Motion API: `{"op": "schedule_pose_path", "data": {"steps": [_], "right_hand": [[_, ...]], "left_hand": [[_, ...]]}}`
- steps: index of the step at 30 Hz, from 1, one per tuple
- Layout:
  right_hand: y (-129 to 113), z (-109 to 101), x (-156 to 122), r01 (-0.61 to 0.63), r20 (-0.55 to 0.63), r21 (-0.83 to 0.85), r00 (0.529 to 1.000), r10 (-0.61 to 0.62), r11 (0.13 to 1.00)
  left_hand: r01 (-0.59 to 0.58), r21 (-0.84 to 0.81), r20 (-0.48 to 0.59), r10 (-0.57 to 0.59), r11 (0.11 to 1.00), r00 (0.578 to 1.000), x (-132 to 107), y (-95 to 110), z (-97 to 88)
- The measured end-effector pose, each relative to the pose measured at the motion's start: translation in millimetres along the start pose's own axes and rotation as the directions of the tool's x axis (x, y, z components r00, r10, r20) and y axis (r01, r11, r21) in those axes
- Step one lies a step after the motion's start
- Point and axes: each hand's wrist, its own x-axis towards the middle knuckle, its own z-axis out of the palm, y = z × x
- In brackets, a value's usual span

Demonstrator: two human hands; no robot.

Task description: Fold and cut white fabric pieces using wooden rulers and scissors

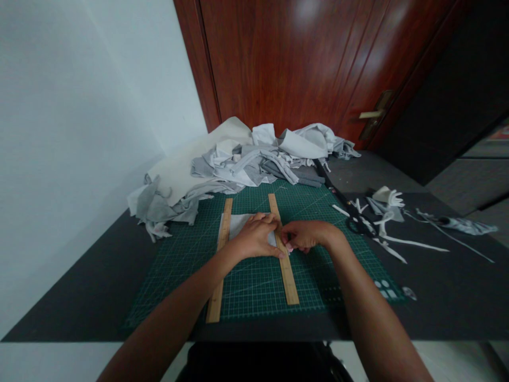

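Note:
A piece of light grey fabric (238,223) lies flat on a green cutting mat (254,292), with a wooden ruler (222,249) along its left side and a second wooden ruler (289,281) over its right edge. My left hand (258,236) rests on the fabric, fingers and thumb spread, their tips pressing on the right ruler. Just beyond that ruler's right edge, my right hand (304,235) has its fingers closed in a pinch by the fabric's edge. What sits between those fingertips is too small and shaded to make out.
Grey and white fabric scraps (246,162) heap along the back of the dark table (457,297). Black-handled scissors (360,225) lie at the right among white strips (413,243). A wall (99,106) stands left and a wooden door (294,69) behind.

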Motion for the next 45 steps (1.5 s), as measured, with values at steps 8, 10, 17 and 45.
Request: {"op": "schedule_pose_path", "data": {"steps": [8, 10, 17, 45], "right_hand": [[2.6, 4.1, 4.3, -0.096, 0.007, 0.046, 0.995, 0.096, 0.994], [2.9, 3.3, 4.2, -0.095, -0.004, 0.007, 0.995, 0.095, 0.995], [12.0, -5.4, 1.5, 0.294, 0.015, 0.11, 0.955, -0.297, 0.949], [40.8, 17.7, -2.8, 0.489, -0.222, 0.121, 0.861, -0.457, 0.864]], "left_hand": [[0.009, -0.015, -0.003, -0.009, 1.0, 1.0, 0.0, 0.3, 0.1], [0.01, -0.012, 0.003, -0.01, 1.0, 1.0, -0.2, 0.3, -0.1], [0.008, 0.005, -0.005, -0.008, 1.0, 1.0, 0.1, -2.1, 1.8], [-0.003, -0.018, -0.019, 0.003, 1.0, 1.0, 0.5, -4.5, 7.1]]}}
